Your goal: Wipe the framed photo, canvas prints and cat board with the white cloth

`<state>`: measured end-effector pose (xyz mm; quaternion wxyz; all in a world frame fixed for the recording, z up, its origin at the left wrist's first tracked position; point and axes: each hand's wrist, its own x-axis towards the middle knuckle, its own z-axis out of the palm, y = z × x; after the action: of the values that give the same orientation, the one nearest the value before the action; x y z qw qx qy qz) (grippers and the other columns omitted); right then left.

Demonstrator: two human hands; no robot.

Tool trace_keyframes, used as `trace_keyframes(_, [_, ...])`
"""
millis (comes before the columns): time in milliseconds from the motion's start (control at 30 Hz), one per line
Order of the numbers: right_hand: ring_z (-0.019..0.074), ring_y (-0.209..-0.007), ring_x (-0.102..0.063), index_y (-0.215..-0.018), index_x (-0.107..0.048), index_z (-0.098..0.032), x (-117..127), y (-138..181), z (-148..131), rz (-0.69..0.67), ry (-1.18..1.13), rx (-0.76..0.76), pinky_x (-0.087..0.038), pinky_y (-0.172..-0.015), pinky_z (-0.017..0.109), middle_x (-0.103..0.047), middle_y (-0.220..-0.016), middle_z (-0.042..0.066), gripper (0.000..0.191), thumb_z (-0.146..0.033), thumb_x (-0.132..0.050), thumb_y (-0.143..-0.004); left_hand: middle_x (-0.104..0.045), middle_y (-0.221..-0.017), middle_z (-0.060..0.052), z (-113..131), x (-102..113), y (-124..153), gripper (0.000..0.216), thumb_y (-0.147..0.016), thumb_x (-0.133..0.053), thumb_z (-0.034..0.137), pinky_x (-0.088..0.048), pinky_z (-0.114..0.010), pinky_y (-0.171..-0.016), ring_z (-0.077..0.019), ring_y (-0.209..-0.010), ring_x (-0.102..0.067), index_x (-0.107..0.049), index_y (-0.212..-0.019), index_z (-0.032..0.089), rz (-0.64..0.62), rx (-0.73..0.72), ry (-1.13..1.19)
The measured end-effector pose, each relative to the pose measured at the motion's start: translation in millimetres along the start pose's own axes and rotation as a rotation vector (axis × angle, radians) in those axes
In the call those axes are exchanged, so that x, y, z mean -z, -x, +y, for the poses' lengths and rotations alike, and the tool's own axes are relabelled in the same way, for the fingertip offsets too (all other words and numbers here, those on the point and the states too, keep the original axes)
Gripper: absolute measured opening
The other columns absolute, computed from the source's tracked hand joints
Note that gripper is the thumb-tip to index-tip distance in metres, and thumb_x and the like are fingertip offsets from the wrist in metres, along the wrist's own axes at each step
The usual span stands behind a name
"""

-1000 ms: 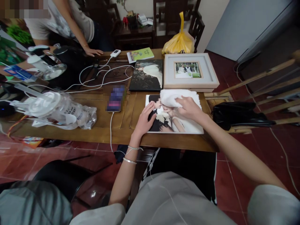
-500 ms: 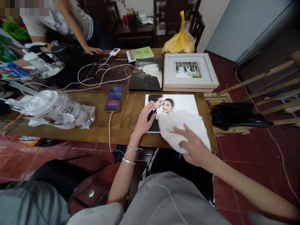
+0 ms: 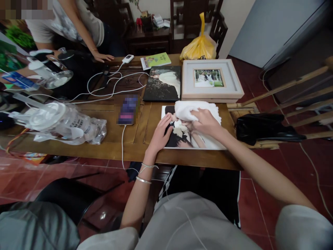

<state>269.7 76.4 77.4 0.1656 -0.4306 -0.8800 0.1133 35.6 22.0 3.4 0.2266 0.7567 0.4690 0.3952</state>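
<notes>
A large photo print [image 3: 179, 139] of a couple lies flat near the front edge of the wooden table [image 3: 145, 152]. My left hand [image 3: 162, 132] rests on its left side, fingers stretched out flat. With my right hand [image 3: 206, 121] I grip a bunched white cloth [image 3: 200, 107], which lies over the top part of the print and hides the faces there. Right behind the print are a dark photo panel [image 3: 163, 83] with a figure in white and a pale wooden picture frame [image 3: 212, 81] holding a smaller photo.
A phone [image 3: 127, 110] on a white cable lies left of the print. Farther left are a plastic-wrapped cup [image 3: 65, 119] and a black kettle [image 3: 75, 69]. A yellow bag [image 3: 199, 47] and a green booklet [image 3: 156, 60] sit at the back. Another person's hand [image 3: 104, 56] rests on the far edge.
My right hand has moved the white cloth up and away from me, from the print's lower right to its top. The print's lower part now shows. My left hand has stayed in place.
</notes>
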Motion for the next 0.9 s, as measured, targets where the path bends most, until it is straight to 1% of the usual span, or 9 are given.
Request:
trace_keyframes(133, [0.0308, -0.076, -0.062, -0.085, -0.068, -0.014, 6.9, -35.8, 9.0, 0.014, -0.026, -0.016, -0.041, -0.072, 0.038, -0.073, -0.085, 0.015, 0.028, -0.013, -0.046, -0.068, -0.048, -0.161, -0.01, -1.3, -0.6, 0.6, 0.044, -0.106, -0.044, 0.026, -0.029, -0.053, -0.128, -0.0219, -0.153, -0.039, -0.051, -0.15, 0.025, 0.011, -0.006, 0.007])
trace_keyframes(233, [0.0295, -0.074, -0.063, -0.083, -0.068, -0.015, 4.4, -30.8, 2.7, 0.022, -0.019, -0.029, -0.043, -0.071, 0.037, -0.073, -0.079, 0.013, 0.026, -0.012, -0.047, -0.068, -0.047, -0.161, -0.009, -1.1, -0.9, 0.7, 0.045, -0.106, -0.044, 0.024, -0.029, -0.054, -0.128, -0.0218, -0.153, -0.039, -0.051, -0.15, 0.026, 0.018, -0.01, 0.018])
trace_keyframes(300, [0.0291, -0.076, -0.064, -0.086, -0.07, -0.016, -1.3, -9.6, -8.7, 0.005, 0.009, -0.018, -0.048, -0.077, 0.04, -0.073, -0.08, 0.012, 0.028, -0.011, -0.048, -0.07, -0.047, -0.162, -0.009, -0.6, -0.9, 0.6, 0.046, -0.105, -0.044, 0.024, -0.03, -0.054, -0.128, -0.0221, -0.153, -0.039, -0.05, -0.151, 0.026, 0.015, -0.007, 0.016])
trace_keyframes(367, [0.0305, -0.088, -0.068, -0.093, -0.072, -0.016, -7.6, 23.0, -24.0, 0.001, 0.03, 0.053, -0.051, -0.092, 0.049, -0.076, -0.093, 0.014, 0.032, -0.01, -0.049, -0.072, -0.046, -0.162, -0.01, 0.0, -0.9, 0.6, 0.046, -0.106, -0.044, 0.024, -0.029, -0.054, -0.128, -0.0224, -0.154, -0.038, -0.049, -0.152, 0.025, 0.013, -0.002, 0.005])
trace_keyframes(433, [0.0338, -0.108, -0.068, -0.099, -0.073, -0.017, -11.7, 60.4, -40.0, 0.027, 0.014, 0.162, -0.048, -0.105, 0.059, -0.074, -0.115, 0.018, 0.036, -0.01, -0.052, -0.07, -0.046, -0.162, -0.01, 0.5, -0.9, 0.6, 0.046, -0.105, -0.044, 0.024, -0.028, -0.053, -0.129, -0.0225, -0.154, -0.038, -0.049, -0.152, 0.025, 0.016, -0.002, -0.003])
trace_keyframes(500, [0.0352, -0.122, -0.064, -0.098, -0.073, -0.019, -12.1, 95.2, -53.7, 0.026, -0.024, 0.261, -0.043, -0.111, 0.064, -0.071, -0.127, 0.018, 0.038, -0.007, -0.055, -0.067, -0.046, -0.162, -0.009, 1.0, -0.7, 0.6, 0.046, -0.105, -0.044, 0.024, -0.028, -0.053, -0.129, -0.0224, -0.154, -0.038, -0.05, -0.151, 0.026, 0.02, -0.004, -0.005])
trace_keyframes(633, [0.0336, -0.132, -0.06, -0.088, -0.071, -0.021, -4.2, 134.9, -65.0, -0.027, -0.093, 0.356, -0.041, -0.115, 0.064, -0.072, -0.128, 0.016, 0.035, -0.005, -0.055, -0.061, -0.047, -0.161, -0.009, 1.6, -0.1, 0.2, 0.045, -0.106, -0.044, 0.025, -0.028, -0.054, -0.129, -0.0227, -0.154, -0.038, -0.05, -0.151, 0.026, 0.017, -0.009, -0.006])
trace_keyframes(800, [0.0335, -0.12, -0.067, -0.087, -0.071, -0.018, 4.3, 121.0, -44.1, 0.009, -0.1, 0.32, -0.049, -0.109, 0.059, -0.072, -0.125, 0.02, 0.033, -0.005, -0.05, -0.065, -0.048, -0.161, -0.011, 1.5, 0.0, -0.6, 0.045, -0.106, -0.044, 0.025, -0.028, -0.054, -0.129, -0.0232, -0.153, -0.039, -0.051, -0.15, 0.024, 0.015, -0.004, -0.014])
trace_keyframes(900, [0.0368, -0.102, -0.071, -0.094, -0.074, -0.015, 5.8, 89.6, -22.3, 0.006, -0.017, 0.157, -0.056, -0.096, 0.057, -0.075, -0.108, 0.019, 0.034, -0.009, -0.05, -0.071, -0.049, -0.16, -0.01, 0.5, 0.0, -1.5, 0.044, -0.106, -0.045, 0.025, -0.029, -0.054, -0.128, -0.023, -0.153, -0.04, -0.052, -0.149, 0.025, 0.018, -0.001, -0.009])
